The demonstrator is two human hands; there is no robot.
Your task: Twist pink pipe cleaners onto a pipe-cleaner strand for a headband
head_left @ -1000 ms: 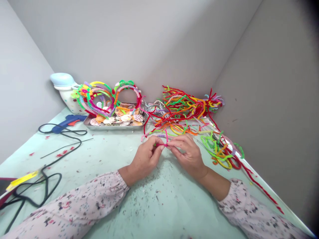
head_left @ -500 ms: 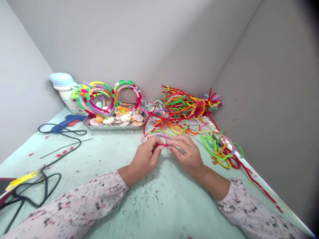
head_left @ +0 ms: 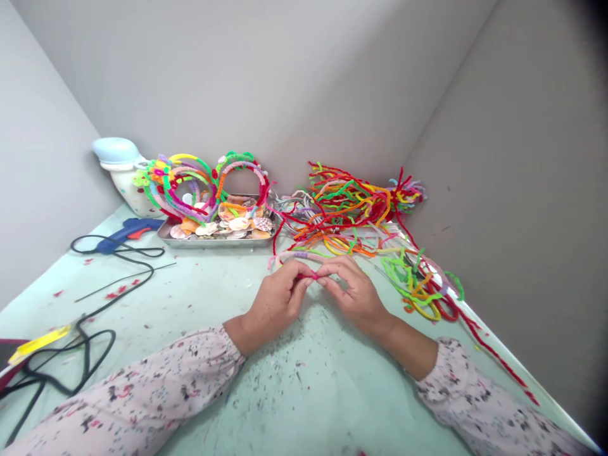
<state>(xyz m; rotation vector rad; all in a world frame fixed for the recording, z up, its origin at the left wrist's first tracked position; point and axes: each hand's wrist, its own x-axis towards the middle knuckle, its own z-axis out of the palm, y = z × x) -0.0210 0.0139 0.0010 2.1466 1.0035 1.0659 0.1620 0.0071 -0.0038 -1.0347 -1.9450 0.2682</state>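
Note:
Between my two hands, over the middle of the table, is a magenta pipe cleaner point(head_left: 313, 275). My left hand point(head_left: 280, 297) pinches it between thumb and forefinger. My right hand point(head_left: 354, 294) grips it from the other side, its fingertips close to those of the left. Most of the pipe cleaner is hidden by the fingers. Just behind the hands lies a curved band wrapped in pale pink and lilac point(head_left: 297, 255), partly covered by them.
A metal tray of seashells point(head_left: 216, 243) holds fuzzy wrapped hoops point(head_left: 242, 166). Pipe cleaners point(head_left: 351, 202) are heaped at the back right, with a loose tangle point(head_left: 415, 288) nearer. Left are a blue glue gun point(head_left: 121, 235), black cord point(head_left: 88, 354) and a blue-lidded white container point(head_left: 128, 183).
The pink end that stood up between my fingertips no longer shows upright. Both hands stay in nearly the same place, still pinching.

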